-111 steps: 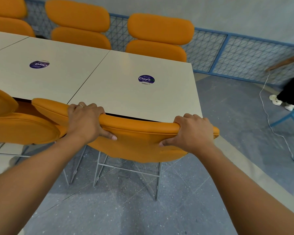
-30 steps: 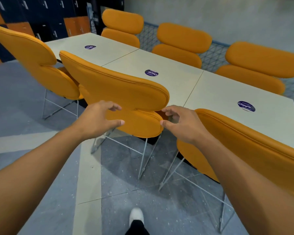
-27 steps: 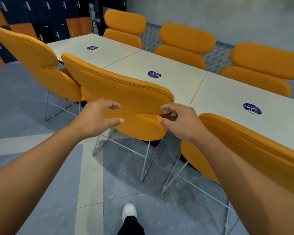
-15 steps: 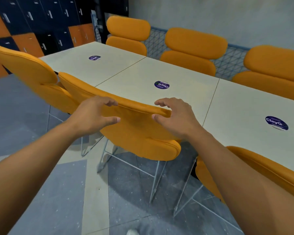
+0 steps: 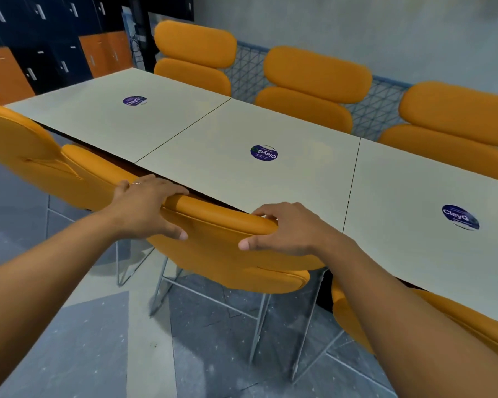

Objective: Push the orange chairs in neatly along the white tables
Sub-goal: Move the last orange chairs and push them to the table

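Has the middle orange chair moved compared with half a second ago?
Yes. The middle chair went forward toward the white table; its back now sits against the table edge, with the left hand and right hand on top.

"ClayG" stickers (image 5: 460, 217) on white tables (image 5: 299, 179)

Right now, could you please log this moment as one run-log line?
left hand: gripping middle chair backrest | right hand: gripping same backrest | backrest: at white table edge
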A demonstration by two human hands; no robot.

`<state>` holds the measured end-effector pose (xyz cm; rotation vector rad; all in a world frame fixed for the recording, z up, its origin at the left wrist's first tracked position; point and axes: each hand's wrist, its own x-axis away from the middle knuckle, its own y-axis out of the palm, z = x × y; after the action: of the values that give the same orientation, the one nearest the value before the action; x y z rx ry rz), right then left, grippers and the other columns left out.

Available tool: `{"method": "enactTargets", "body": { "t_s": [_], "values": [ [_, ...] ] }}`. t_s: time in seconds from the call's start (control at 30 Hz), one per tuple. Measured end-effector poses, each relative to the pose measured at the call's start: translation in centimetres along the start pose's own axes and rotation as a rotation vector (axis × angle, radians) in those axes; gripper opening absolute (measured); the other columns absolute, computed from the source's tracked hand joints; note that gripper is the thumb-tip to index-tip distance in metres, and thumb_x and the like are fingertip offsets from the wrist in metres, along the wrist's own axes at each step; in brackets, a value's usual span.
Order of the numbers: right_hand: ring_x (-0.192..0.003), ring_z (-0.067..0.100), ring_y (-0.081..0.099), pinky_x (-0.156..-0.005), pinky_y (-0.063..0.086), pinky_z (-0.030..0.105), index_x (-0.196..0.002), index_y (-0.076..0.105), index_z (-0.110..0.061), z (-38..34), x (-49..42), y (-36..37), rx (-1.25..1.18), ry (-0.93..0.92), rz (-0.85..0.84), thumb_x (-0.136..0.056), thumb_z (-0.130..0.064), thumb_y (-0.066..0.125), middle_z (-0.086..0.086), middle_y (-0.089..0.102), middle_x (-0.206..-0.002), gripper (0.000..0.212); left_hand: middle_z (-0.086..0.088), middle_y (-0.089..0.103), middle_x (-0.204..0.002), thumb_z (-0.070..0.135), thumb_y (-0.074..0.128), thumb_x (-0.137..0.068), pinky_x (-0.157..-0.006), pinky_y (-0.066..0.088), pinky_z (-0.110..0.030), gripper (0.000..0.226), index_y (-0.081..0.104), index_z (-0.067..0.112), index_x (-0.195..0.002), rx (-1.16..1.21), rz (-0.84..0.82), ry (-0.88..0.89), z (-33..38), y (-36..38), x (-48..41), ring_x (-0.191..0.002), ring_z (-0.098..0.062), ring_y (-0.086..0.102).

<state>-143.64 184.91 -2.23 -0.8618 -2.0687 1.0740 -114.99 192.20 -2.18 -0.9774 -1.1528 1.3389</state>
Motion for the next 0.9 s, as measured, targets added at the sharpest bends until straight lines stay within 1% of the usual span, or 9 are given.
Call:
{"method": "enactTargets", "body": {
  "t_s": [0.07, 0.1, 0.23, 0.33, 0.47, 0.57, 0.63, 0.73, 0.9],
  "values": [
    [-0.103, 0.015, 0.058, -0.083, 0.051, 0.034, -0.132, 0.055, -0.041, -0.1, -0.3, 0.2, 0.058, 0.035, -0.002, -0.066, -0.085, 0.064, -0.013, 0.061, -0.120, 0.079, 0.009, 0.047, -0.137, 0.075, 0.071, -0.055, -0.112, 0.007, -0.057, 0.091, 0.040, 0.047, -0.136, -0.046, -0.004, 0.038, -0.6, 0.6, -0.9, -0.138, -0.024, 0.028],
    [-0.100, 0.014, 0.058, -0.079, 0.050, 0.033, -0.129, 0.055, -0.042, -0.3, -0.5, 0.4, 0.092, 0.062, 0.006, -0.065, -0.087, 0.062, -0.014, 0.062, -0.116, 0.079, 0.010, 0.049, -0.131, 0.077, 0.069, -0.055, -0.112, 0.008, -0.056, 0.088, 0.043, 0.046, -0.133, -0.056, 0.007, 0.062, -1.0, 0.7, -1.4, -0.133, -0.025, 0.032],
    [-0.093, 0.014, 0.059, -0.075, 0.048, 0.033, -0.117, 0.059, -0.044, -1.2, -0.6, 1.5, 0.215, 0.173, 0.080, -0.058, -0.096, 0.053, -0.017, 0.063, -0.102, 0.079, 0.010, 0.054, -0.116, 0.086, 0.059, -0.053, -0.105, 0.023, -0.048, 0.083, 0.050, 0.045, -0.124, -0.098, 0.019, 0.188, -1.8, 0.7, -2.8, -0.117, -0.022, 0.042],
    [-0.093, 0.013, 0.058, -0.071, 0.038, 0.031, -0.118, 0.059, -0.045, -2.0, -0.3, 2.4, 0.291, 0.257, 0.186, -0.054, -0.098, 0.051, -0.018, 0.065, -0.102, 0.084, 0.010, 0.055, -0.115, 0.090, 0.051, -0.055, -0.099, 0.027, -0.044, 0.083, 0.050, 0.044, -0.124, -0.122, 0.058, 0.265, -2.6, 1.0, -2.9, -0.114, -0.021, 0.043],
    [-0.106, 0.019, 0.058, -0.085, 0.036, 0.041, -0.124, 0.058, -0.044, -3.7, 0.2, 3.6, 0.399, 0.395, 0.312, -0.044, -0.102, 0.041, -0.012, 0.067, -0.110, 0.100, 0.007, 0.058, -0.115, 0.089, 0.048, -0.060, -0.096, 0.029, -0.042, 0.082, 0.053, 0.039, -0.125, -0.125, 0.116, 0.343, -3.2, 1.2, -2.9, -0.113, -0.022, 0.045],
    [-0.110, 0.024, 0.054, -0.091, 0.035, 0.044, -0.122, 0.060, -0.042, -4.8, 0.9, 4.9, 0.407, 0.479, 0.449, -0.043, -0.101, 0.040, -0.007, 0.065, -0.113, 0.101, 0.006, 0.058, -0.118, 0.082, 0.055, -0.065, -0.097, 0.029, -0.043, 0.078, 0.050, 0.037, -0.128, -0.106, 0.113, 0.401, -4.0, 1.2, -3.1, -0.115, -0.023, 0.046],
    [-0.115, 0.026, 0.051, -0.097, 0.034, 0.046, -0.125, 0.060, -0.039, -5.1, 1.3, 5.9, 0.393, 0.499, 0.534, -0.047, -0.098, 0.046, -0.003, 0.063, -0.121, 0.099, 0.005, 0.058, -0.120, 0.079, 0.059, -0.065, -0.098, 0.028, -0.044, 0.078, 0.048, 0.037, -0.130, -0.096, 0.090, 0.415, -4.8, 1.0, -3.4, -0.116, -0.024, 0.045],
    [-0.120, 0.029, 0.047, -0.104, 0.030, 0.049, -0.128, 0.058, -0.036, -4.9, 1.6, 6.7, 0.359, 0.488, 0.598, -0.051, -0.088, 0.066, 0.000, 0.060, -0.128, 0.094, 0.004, 0.059, -0.115, 0.086, 0.058, -0.056, -0.097, 0.027, -0.047, 0.082, 0.051, 0.040, -0.124, -0.128, 0.078, 0.341, -6.1, 0.5, -4.0, -0.117, -0.027, 0.045],
    [-0.115, 0.027, 0.047, -0.098, 0.030, 0.045, -0.122, 0.060, -0.037, -4.0, 1.3, 5.8, 0.303, 0.465, 0.574, -0.049, -0.084, 0.072, -0.002, 0.060, -0.122, 0.088, 0.000, 0.056, -0.122, 0.093, 0.056, -0.040, -0.105, 0.020, -0.053, 0.096, 0.054, 0.040, -0.120, -0.139, 0.123, 0.195, -9.6, -0.4, -4.8, -0.125, -0.033, 0.038]
  ]
}}
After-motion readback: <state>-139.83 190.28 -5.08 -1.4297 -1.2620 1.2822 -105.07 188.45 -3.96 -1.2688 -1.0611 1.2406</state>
